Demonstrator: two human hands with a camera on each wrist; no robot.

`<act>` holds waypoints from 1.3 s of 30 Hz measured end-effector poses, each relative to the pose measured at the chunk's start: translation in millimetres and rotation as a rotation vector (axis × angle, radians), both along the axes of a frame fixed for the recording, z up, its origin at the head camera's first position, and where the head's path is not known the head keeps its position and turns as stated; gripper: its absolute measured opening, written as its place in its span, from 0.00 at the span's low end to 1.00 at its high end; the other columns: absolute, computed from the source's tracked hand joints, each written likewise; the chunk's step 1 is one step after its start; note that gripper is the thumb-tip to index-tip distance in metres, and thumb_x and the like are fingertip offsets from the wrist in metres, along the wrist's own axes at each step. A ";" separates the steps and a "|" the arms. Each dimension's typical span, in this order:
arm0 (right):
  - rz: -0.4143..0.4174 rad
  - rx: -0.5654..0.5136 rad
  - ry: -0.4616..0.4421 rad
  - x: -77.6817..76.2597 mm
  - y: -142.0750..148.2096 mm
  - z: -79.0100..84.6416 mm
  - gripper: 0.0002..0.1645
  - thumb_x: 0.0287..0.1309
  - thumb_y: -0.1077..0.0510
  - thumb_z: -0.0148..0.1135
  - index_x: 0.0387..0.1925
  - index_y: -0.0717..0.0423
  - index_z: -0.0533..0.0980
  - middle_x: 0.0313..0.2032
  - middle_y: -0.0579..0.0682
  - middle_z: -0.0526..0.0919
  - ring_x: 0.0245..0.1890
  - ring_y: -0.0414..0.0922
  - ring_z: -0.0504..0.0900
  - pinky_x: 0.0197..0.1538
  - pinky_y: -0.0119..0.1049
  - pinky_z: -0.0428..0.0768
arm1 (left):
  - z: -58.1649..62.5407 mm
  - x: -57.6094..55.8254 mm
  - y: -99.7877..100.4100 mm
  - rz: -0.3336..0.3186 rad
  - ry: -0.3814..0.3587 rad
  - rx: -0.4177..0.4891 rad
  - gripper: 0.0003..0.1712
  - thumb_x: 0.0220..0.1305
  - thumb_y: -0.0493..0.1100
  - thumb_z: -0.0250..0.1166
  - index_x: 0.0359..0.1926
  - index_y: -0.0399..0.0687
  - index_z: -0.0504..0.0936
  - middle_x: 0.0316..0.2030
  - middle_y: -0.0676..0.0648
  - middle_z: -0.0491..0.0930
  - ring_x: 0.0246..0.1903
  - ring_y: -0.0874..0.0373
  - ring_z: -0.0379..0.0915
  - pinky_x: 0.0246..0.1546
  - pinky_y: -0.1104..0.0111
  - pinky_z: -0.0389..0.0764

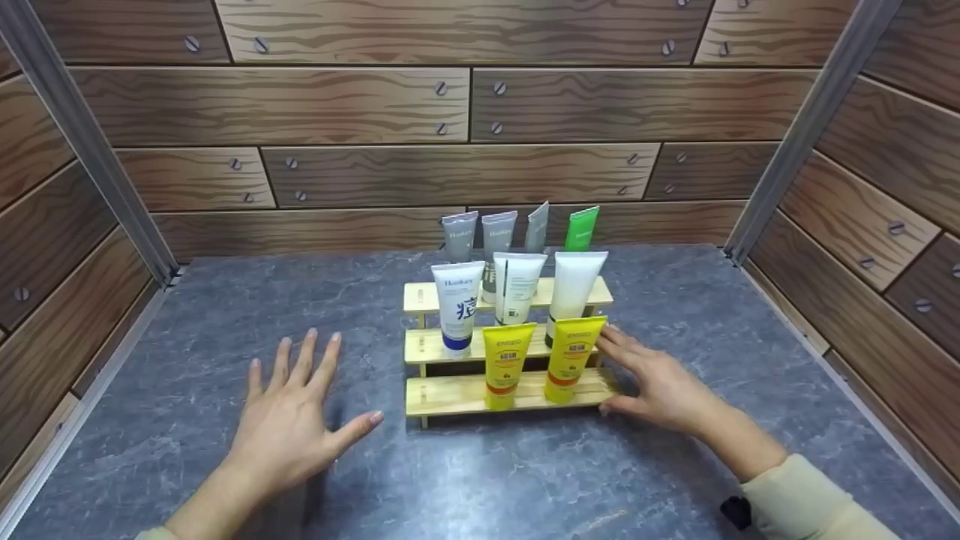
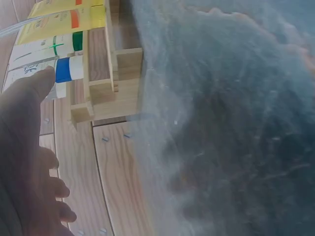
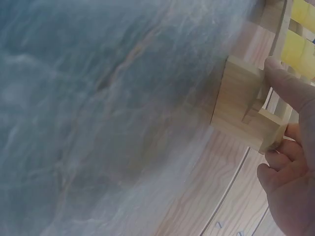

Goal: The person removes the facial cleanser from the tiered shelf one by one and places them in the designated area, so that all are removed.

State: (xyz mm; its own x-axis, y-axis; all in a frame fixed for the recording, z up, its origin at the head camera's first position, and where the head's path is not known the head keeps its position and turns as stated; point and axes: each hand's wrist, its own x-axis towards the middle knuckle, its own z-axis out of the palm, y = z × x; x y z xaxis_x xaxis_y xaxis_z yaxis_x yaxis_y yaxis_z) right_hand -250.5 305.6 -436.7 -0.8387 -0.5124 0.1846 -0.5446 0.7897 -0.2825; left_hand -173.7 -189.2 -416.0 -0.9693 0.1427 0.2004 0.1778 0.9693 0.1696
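Note:
A three-step wooden display rack (image 1: 450, 391) stands on the table, carrying squeeze tubes on every step. Two yellow tubes (image 1: 507, 367) are upright on the front step. White tubes, one with a blue cap (image 1: 457, 300), occupy the middle step; grey tubes (image 1: 498, 231) and a green tube (image 1: 582, 229) rise behind. My right hand (image 1: 667, 386) grips the rack's right end, thumb at the front step and fingers curled by the rear in the right wrist view. To the rack's left, my left hand (image 1: 289, 424) is spread with straight fingers, apart from it and holding nothing.
The dark marbled tabletop (image 1: 360, 285) is bounded by wood-patterned panels (image 1: 360, 176) at the back and sides. Metal corner posts (image 1: 810, 127) stand at both rear corners. A small black object (image 1: 736, 512) lies beside the right sleeve.

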 end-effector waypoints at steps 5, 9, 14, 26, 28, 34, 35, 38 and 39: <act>0.028 -0.019 0.033 1.6 1.4 -2.7 0.57 0.54 0.46 0.82 0.78 0.63 0.65 0.79 0.61 0.60 0.76 0.65 0.64 0.70 0.67 0.67 | 10.7 -9.4 4.1 -0.043 0.020 0.070 0.70 0.59 0.91 0.46 0.86 0.48 0.50 0.82 0.34 0.47 0.79 0.27 0.41 0.73 0.28 0.39; 0.019 -0.026 0.028 2.5 2.1 -4.2 0.57 0.54 0.46 0.82 0.78 0.62 0.64 0.79 0.61 0.59 0.75 0.65 0.65 0.70 0.67 0.67 | 25.0 -18.4 9.2 -0.083 0.032 0.129 0.67 0.62 0.88 0.49 0.86 0.49 0.49 0.82 0.34 0.47 0.79 0.29 0.43 0.75 0.31 0.40; 0.009 -0.025 0.019 1.2 3.7 -2.9 0.58 0.52 0.47 0.82 0.78 0.62 0.64 0.79 0.61 0.59 0.74 0.65 0.66 0.70 0.66 0.67 | 47.0 -33.2 18.6 -0.174 0.032 0.244 0.62 0.68 0.80 0.57 0.86 0.50 0.47 0.83 0.38 0.46 0.81 0.34 0.43 0.77 0.36 0.39; -0.005 -0.031 -0.004 -1.3 0.6 -2.4 0.58 0.52 0.45 0.82 0.79 0.58 0.64 0.79 0.58 0.58 0.76 0.63 0.63 0.71 0.66 0.65 | 95.9 -75.4 45.5 -0.355 0.076 0.539 0.54 0.72 0.71 0.63 0.86 0.56 0.50 0.81 0.45 0.56 0.77 0.44 0.58 0.77 0.48 0.58; -0.005 -0.031 -0.003 -1.0 0.1 -2.7 0.58 0.53 0.44 0.82 0.79 0.58 0.64 0.79 0.59 0.59 0.76 0.63 0.64 0.71 0.66 0.65 | 102.7 -82.2 50.8 -0.372 0.075 0.574 0.52 0.72 0.69 0.64 0.86 0.56 0.52 0.80 0.45 0.59 0.76 0.43 0.62 0.76 0.49 0.63; 0.006 -0.050 -0.003 -0.4 -1.2 -2.4 0.58 0.53 0.45 0.82 0.79 0.59 0.64 0.80 0.58 0.59 0.77 0.62 0.63 0.72 0.64 0.65 | 117.3 -104.0 64.8 -0.415 0.052 0.672 0.48 0.73 0.66 0.65 0.84 0.57 0.57 0.79 0.47 0.61 0.75 0.49 0.63 0.75 0.53 0.64; 0.008 -0.052 -0.004 -0.3 -1.4 -2.2 0.58 0.53 0.45 0.82 0.79 0.59 0.64 0.80 0.57 0.59 0.77 0.62 0.63 0.72 0.64 0.65 | 118.8 -107.7 66.8 -0.422 0.040 0.697 0.48 0.73 0.65 0.66 0.84 0.57 0.58 0.79 0.46 0.62 0.76 0.50 0.63 0.75 0.54 0.65; 0.005 -0.050 -0.004 0.3 -1.7 -1.8 0.57 0.54 0.45 0.81 0.79 0.59 0.64 0.80 0.58 0.59 0.77 0.62 0.62 0.73 0.64 0.64 | 121.7 -118.2 72.1 -0.446 -0.005 0.776 0.46 0.73 0.62 0.67 0.84 0.57 0.59 0.78 0.44 0.64 0.75 0.51 0.64 0.73 0.57 0.68; 0.005 -0.050 -0.004 0.5 -1.7 -1.7 0.57 0.54 0.45 0.81 0.78 0.59 0.64 0.79 0.58 0.59 0.77 0.62 0.62 0.73 0.64 0.64 | 122.1 -121.8 73.4 -0.455 -0.021 0.807 0.46 0.73 0.61 0.68 0.83 0.56 0.60 0.78 0.43 0.65 0.75 0.51 0.65 0.73 0.57 0.69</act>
